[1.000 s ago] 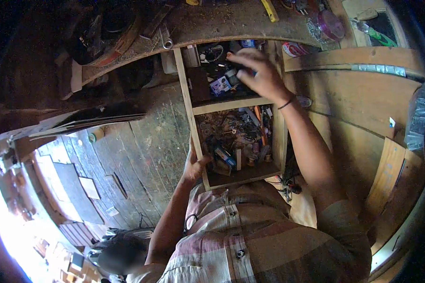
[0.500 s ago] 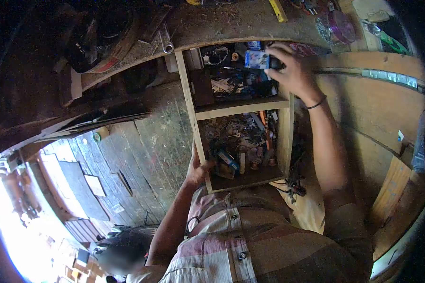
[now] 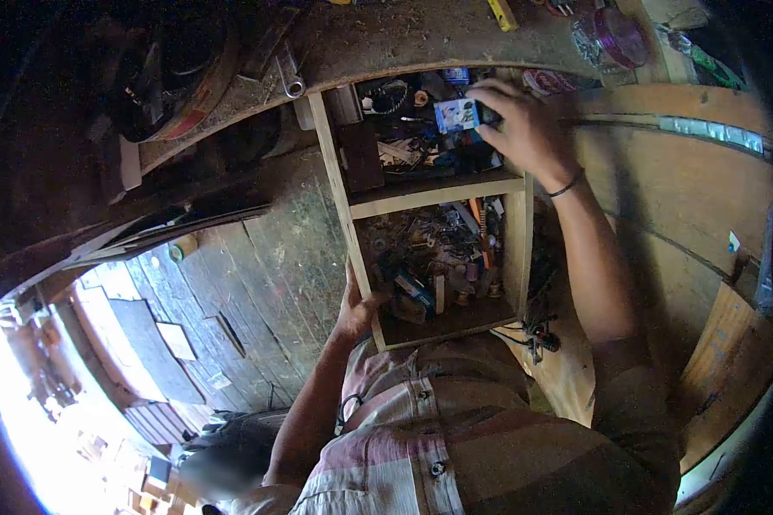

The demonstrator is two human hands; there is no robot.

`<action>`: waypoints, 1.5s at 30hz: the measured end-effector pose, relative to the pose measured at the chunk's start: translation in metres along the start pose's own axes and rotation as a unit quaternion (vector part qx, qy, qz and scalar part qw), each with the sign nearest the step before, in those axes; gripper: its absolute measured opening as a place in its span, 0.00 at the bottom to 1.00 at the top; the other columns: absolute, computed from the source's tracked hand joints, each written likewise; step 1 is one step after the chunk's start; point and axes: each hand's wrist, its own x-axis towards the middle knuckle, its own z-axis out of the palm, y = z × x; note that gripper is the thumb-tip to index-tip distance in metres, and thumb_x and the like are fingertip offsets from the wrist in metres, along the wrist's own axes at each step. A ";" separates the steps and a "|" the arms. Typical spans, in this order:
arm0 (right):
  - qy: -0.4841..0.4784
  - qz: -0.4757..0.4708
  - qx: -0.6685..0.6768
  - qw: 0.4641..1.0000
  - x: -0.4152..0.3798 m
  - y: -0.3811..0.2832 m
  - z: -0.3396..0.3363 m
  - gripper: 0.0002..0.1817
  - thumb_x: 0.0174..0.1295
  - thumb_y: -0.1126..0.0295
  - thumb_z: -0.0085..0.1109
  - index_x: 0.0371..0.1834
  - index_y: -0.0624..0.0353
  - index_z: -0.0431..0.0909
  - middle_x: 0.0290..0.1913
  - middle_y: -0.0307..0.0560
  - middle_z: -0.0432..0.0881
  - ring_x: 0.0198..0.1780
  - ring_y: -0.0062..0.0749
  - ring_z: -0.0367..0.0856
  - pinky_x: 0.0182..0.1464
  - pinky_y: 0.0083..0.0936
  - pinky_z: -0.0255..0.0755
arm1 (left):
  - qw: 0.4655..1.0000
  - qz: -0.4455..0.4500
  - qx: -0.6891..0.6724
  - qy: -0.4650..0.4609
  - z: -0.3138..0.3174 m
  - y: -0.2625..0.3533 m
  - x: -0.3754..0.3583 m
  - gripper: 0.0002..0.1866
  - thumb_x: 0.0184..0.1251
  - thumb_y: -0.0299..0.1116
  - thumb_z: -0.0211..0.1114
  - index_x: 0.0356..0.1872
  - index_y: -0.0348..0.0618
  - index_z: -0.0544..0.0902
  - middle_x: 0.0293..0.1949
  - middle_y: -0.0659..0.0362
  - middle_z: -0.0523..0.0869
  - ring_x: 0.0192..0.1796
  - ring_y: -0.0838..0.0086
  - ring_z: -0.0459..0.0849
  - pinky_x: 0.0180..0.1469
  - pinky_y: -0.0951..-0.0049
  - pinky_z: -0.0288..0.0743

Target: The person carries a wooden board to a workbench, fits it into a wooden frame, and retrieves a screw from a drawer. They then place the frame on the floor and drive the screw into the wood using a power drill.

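An open wooden drawer [image 3: 438,202], split by a crosspiece, sticks out from under the bench. Over its far compartment my right hand [image 3: 528,129] pinches a small blue-and-white packet [image 3: 457,115] between thumb and fingers. My left hand [image 3: 356,307] grips the drawer's left side near the front corner, its fingers partly hidden outside the wall. Small metal parts, an orange strip [image 3: 487,236] and a teal box [image 3: 415,290] lie in the near compartment. In the far one are mixed parts and a round toothed piece [image 3: 393,98].
The workbench top [image 3: 404,39] runs above the drawer, with a wrench [image 3: 291,77], a yellow tool [image 3: 502,15] and a purple-rimmed container [image 3: 618,39]. A wooden panel stands at the right. Plank flooring [image 3: 275,266] lies at the left, with a person's dark head [image 3: 232,459] at lower left.
My right hand has shifted slightly left and down with the packet, whose printed face now shows more clearly. My left hand keeps its hold on the drawer.
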 end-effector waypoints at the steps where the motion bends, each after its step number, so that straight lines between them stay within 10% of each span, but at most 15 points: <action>1: -0.019 -0.003 -0.047 0.999 0.001 -0.005 0.002 0.30 0.53 0.74 0.66 0.62 0.54 0.72 0.61 0.50 0.76 0.57 0.45 0.78 0.57 0.35 0.74 | 1.000 -0.012 -0.006 0.006 -0.002 -0.004 0.001 0.50 0.50 0.23 0.59 0.75 0.50 0.41 0.64 0.53 0.66 0.65 0.64 0.67 0.66 0.64 0.62; 8: 0.139 -0.043 -0.044 0.988 -0.003 -0.027 0.013 0.21 0.55 0.75 0.62 0.54 0.58 0.75 0.55 0.49 0.77 0.51 0.45 0.80 0.46 0.38 0.77 | 1.000 0.002 0.004 -0.007 -0.009 -0.012 0.004 0.50 0.49 0.24 0.57 0.75 0.50 0.41 0.64 0.52 0.66 0.65 0.64 0.67 0.66 0.64 0.63; 13: -0.161 0.065 -0.097 0.980 -0.004 -0.033 0.031 0.34 0.44 0.69 0.72 0.58 0.55 0.71 0.34 0.55 0.82 0.37 0.52 0.83 0.40 0.45 0.76 | 1.000 0.021 0.008 -0.005 -0.008 -0.010 0.004 0.51 0.48 0.22 0.57 0.75 0.49 0.40 0.64 0.52 0.66 0.65 0.65 0.66 0.66 0.66 0.62; 18: -0.132 0.053 -0.095 0.985 -0.004 -0.009 0.043 0.27 0.47 0.72 0.69 0.54 0.54 0.73 0.37 0.55 0.83 0.39 0.52 0.83 0.40 0.46 0.76 | 0.996 0.081 0.026 -0.014 -0.005 -0.010 0.002 0.42 0.63 0.32 0.58 0.76 0.48 0.46 0.63 0.57 0.70 0.60 0.70 0.73 0.58 0.70 0.72; 20: -0.081 0.082 -0.038 0.993 0.002 0.009 0.039 0.20 0.51 0.74 0.66 0.49 0.54 0.73 0.39 0.55 0.83 0.41 0.52 0.83 0.39 0.43 0.77 | 1.000 -0.006 -0.011 0.013 -0.002 -0.003 0.002 0.51 0.47 0.22 0.58 0.76 0.48 0.42 0.65 0.52 0.66 0.66 0.65 0.66 0.68 0.65 0.61; 25: 0.008 -0.024 -0.043 0.999 0.025 0.015 0.009 0.16 0.55 0.71 0.66 0.47 0.55 0.75 0.43 0.50 0.84 0.46 0.50 0.82 0.44 0.41 0.76 | 1.000 0.002 0.012 0.001 -0.006 -0.007 0.004 0.52 0.46 0.23 0.58 0.76 0.48 0.42 0.65 0.53 0.65 0.67 0.65 0.64 0.68 0.65 0.59; 36: -0.080 0.013 -0.073 0.994 0.020 -0.002 0.007 0.15 0.54 0.75 0.63 0.46 0.52 0.78 0.39 0.52 0.84 0.42 0.50 0.83 0.43 0.42 0.76 | 0.999 -0.019 0.028 0.024 -0.010 -0.014 0.005 0.55 0.44 0.24 0.59 0.76 0.50 0.40 0.68 0.53 0.63 0.69 0.63 0.63 0.70 0.63 0.57; 42: -0.276 0.050 -0.038 0.959 0.007 -0.022 0.009 0.07 0.50 0.76 0.62 0.33 0.55 0.82 0.28 0.52 0.83 0.36 0.49 0.84 0.40 0.41 0.76 | 1.000 -0.010 0.018 0.016 -0.006 -0.007 0.003 0.55 0.44 0.24 0.60 0.76 0.48 0.39 0.68 0.51 0.62 0.69 0.62 0.62 0.71 0.62 0.56; 45: -0.123 -0.005 -0.016 0.992 0.014 -0.032 0.029 0.12 0.53 0.70 0.65 0.41 0.56 0.80 0.39 0.50 0.83 0.42 0.44 0.83 0.44 0.38 0.76 | 0.999 -0.008 0.028 0.017 -0.010 -0.013 0.004 0.54 0.46 0.25 0.61 0.76 0.48 0.39 0.68 0.50 0.62 0.69 0.62 0.63 0.70 0.62 0.57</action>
